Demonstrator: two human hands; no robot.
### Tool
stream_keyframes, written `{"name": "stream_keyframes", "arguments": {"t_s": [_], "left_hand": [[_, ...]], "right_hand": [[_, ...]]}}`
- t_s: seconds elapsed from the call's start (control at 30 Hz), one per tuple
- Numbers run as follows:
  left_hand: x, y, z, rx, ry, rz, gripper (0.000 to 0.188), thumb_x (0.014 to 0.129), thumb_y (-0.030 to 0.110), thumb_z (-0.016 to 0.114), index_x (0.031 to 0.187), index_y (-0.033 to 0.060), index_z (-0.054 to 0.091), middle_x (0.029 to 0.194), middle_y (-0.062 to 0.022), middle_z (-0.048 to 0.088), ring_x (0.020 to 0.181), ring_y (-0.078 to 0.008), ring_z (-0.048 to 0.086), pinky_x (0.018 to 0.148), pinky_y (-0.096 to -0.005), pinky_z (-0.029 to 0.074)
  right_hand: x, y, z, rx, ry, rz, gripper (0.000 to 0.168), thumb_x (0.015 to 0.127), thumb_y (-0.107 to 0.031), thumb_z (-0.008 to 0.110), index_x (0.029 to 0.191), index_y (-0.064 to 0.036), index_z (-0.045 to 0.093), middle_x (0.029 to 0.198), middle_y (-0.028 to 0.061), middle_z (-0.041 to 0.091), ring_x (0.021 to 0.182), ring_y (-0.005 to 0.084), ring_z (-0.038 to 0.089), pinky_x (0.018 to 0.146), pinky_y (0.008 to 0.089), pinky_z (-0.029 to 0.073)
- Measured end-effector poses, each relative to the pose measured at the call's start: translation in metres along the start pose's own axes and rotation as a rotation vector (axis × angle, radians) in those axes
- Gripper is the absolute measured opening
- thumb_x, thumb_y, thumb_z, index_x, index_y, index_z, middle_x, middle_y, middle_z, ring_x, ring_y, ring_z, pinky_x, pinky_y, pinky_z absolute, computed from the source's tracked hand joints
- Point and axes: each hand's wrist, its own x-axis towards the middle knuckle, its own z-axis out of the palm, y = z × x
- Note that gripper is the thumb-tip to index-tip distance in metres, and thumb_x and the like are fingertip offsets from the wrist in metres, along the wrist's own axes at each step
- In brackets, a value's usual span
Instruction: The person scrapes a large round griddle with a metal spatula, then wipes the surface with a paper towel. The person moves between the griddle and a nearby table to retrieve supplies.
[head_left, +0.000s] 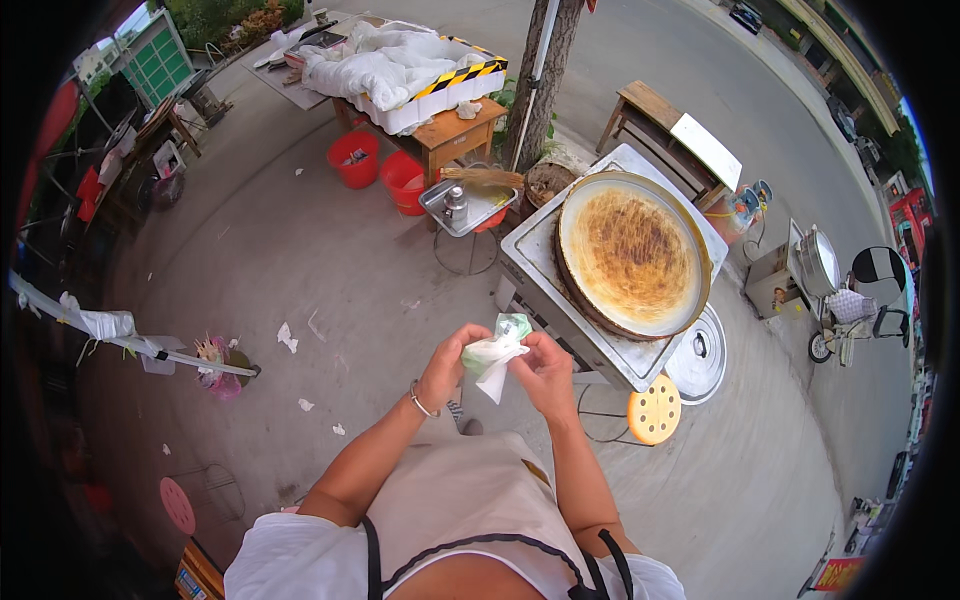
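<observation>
Between my two hands, in front of the apron, is a crumpled white and green thing (496, 354), perhaps a thin plastic bag or wrapper; what it is exactly I cannot tell. My left hand (448, 367), with a metal bangle at the wrist, grips its left side. The fingers of my right hand (546, 373) pinch its right side. Just beyond, to the right, a large round pan (705, 262) sits on a metal stove (532, 244), holding a flat, browned round of food (634, 251). A metal lid (701, 360) lies low beside the stove.
A yellow stool (654, 409) stands close on my right. Ahead are a metal tray (469, 217) on a stand, red buckets (352, 159), a wooden table (457, 133) with a white foam box (420, 109), and a tree trunk (541, 82). A pole (180, 356) reaches in from the left.
</observation>
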Motion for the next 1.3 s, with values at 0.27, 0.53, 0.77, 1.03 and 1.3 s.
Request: {"name": "stream_keyframes", "arguments": {"t_s": [0.27, 0.53, 0.77, 1.03, 1.3], "left_hand": [[0.104, -0.021, -0.011, 0.202, 0.180, -0.155, 0.011, 0.094, 0.014, 0.059, 0.094, 0.0055, 0.053, 0.081, 0.0030, 0.058, 0.072, -0.0017, 0.048, 0.065, -0.0193, 0.040], [0.202, -0.076, -0.059, 0.224, 0.549, -0.090, 0.016, 0.100, 0.019, 0.050, 0.100, 0.0033, 0.054, 0.091, -0.0005, 0.057, 0.081, -0.0071, 0.048, 0.074, -0.0247, 0.042], [0.229, -0.126, -0.087, 0.179, 0.664, -0.149, 0.013, 0.100, 0.016, 0.049, 0.102, 0.0035, 0.053, 0.090, -0.0015, 0.057, 0.079, -0.0077, 0.050, 0.072, -0.0256, 0.045], [0.192, -0.147, -0.103, 0.200, 0.988, -0.086, 0.010, 0.099, 0.014, 0.050, 0.103, 0.0044, 0.052, 0.092, -0.0030, 0.059, 0.082, -0.0112, 0.058, 0.071, -0.0281, 0.051], [0.171, -0.165, -0.046, 0.195, 1.203, -0.112, 0.010, 0.099, 0.015, 0.051, 0.102, 0.0055, 0.051, 0.097, -0.0054, 0.061, 0.087, -0.0146, 0.060, 0.074, -0.0309, 0.052]], "right_hand": [[0.057, 0.006, -0.024, -0.502, 0.099, -0.451, 0.025, 0.068, 0.012, 0.064, 0.086, -0.005, 0.062, 0.080, 0.0041, 0.057, 0.065, 0.0163, 0.057, 0.057, 0.0256, 0.048], [0.116, 0.043, -0.068, -0.111, 0.367, -0.327, 0.023, 0.083, 0.004, 0.063, 0.104, -0.001, 0.055, 0.112, 0.0088, 0.060, 0.099, 0.0149, 0.058, 0.087, 0.0260, 0.046], [0.144, 0.139, -0.212, 0.188, 0.592, 0.183, 0.011, 0.089, 0.000, 0.064, 0.094, -0.003, 0.055, 0.092, 0.0029, 0.065, 0.080, 0.0074, 0.059, 0.073, 0.0214, 0.046], [0.222, 0.235, -0.400, -0.924, 0.520, 0.167, 0.022, 0.072, -0.003, 0.069, 0.087, -0.007, 0.053, 0.083, 0.0104, 0.061, 0.072, 0.0327, 0.060, 0.067, 0.0413, 0.048], [0.257, 0.301, -0.468, -1.016, 0.545, 0.272, 0.025, 0.071, -0.005, 0.071, 0.089, -0.009, 0.054, 0.091, 0.0102, 0.058, 0.084, 0.0338, 0.060, 0.073, 0.0440, 0.048]]}}
